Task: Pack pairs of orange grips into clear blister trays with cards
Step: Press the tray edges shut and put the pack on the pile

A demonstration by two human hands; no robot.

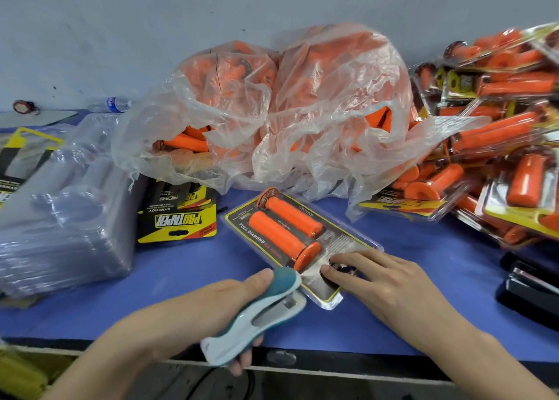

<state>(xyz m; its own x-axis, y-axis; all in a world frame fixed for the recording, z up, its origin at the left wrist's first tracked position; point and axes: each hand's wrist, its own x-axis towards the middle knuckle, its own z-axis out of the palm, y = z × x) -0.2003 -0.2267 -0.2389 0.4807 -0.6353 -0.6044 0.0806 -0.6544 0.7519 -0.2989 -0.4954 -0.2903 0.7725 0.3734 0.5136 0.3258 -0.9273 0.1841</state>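
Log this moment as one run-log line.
left hand: grips stapler at near edge of blister pack | right hand: presses it flat | orange grips: two seated inside

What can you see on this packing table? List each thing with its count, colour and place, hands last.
blister pack: one, clear over black-yellow card, centre
orange grips: two, orange, side by side in it
plastic bag: count unclear, clear, holds loose orange grips, behind pack
empty trays: one stack, clear, left
cards: one stack, yellow-black, right of the trays
finished packs: one pile, orange-yellow, right
bottle: one, clear, blue label, lying back left
black tool: one, right edge
table: one, blue top
stapler: one, teal-white, nose at the pack's near edge
left hand: grips stapler
right hand: fingers press the pack's near end
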